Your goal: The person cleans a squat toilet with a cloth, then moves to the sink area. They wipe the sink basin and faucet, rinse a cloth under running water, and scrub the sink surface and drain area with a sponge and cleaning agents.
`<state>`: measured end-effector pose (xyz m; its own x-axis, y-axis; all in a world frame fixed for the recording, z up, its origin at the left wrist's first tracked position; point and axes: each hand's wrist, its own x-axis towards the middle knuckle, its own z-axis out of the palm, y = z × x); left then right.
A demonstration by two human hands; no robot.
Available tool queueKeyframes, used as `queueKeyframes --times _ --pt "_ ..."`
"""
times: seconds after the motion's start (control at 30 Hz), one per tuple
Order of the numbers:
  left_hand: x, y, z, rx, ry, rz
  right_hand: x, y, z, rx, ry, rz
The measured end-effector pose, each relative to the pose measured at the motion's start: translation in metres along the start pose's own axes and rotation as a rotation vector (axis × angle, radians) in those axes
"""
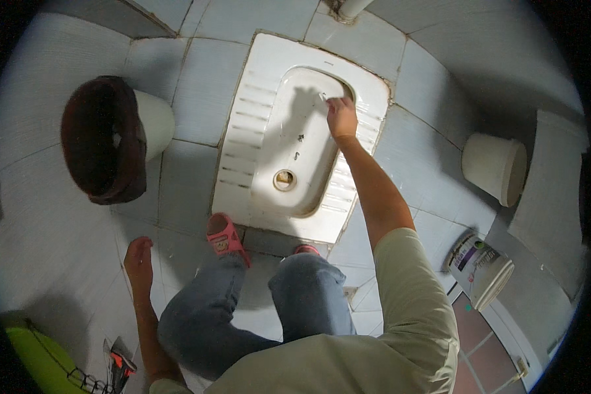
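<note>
Head view: right hand [341, 118] closed on brush [323, 97] inside squat pan [262, 72].

1. I'm looking down at a pale tiled floor [190, 197], grout lines pretty grimy.
2. A white squat pan [243, 164] is set into it.
3. On the tiles: a bin [111, 138] with a dark liner, a white bucket [496, 167], a labelled tub [482, 269], and my pink slippers [224, 238].

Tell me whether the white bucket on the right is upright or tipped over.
Tipped over. The white bucket lies on its side on the tiled floor, its round end facing right.
</note>
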<state>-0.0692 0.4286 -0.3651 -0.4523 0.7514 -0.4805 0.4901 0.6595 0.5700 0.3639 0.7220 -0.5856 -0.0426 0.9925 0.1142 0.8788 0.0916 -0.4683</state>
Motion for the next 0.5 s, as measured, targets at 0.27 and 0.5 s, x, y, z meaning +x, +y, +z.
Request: queueKeyframes --times 0.27,0.5 --pt "0.004 -0.055 0.061 0.070 -0.095 -0.091 0.039 0.072 0.082 -0.424 -0.253 -0.252" --pt "-0.005 -0.042 0.078 -0.123 -0.230 -0.132 0.031 0.077 0.097 -0.201 -0.106 -0.090"
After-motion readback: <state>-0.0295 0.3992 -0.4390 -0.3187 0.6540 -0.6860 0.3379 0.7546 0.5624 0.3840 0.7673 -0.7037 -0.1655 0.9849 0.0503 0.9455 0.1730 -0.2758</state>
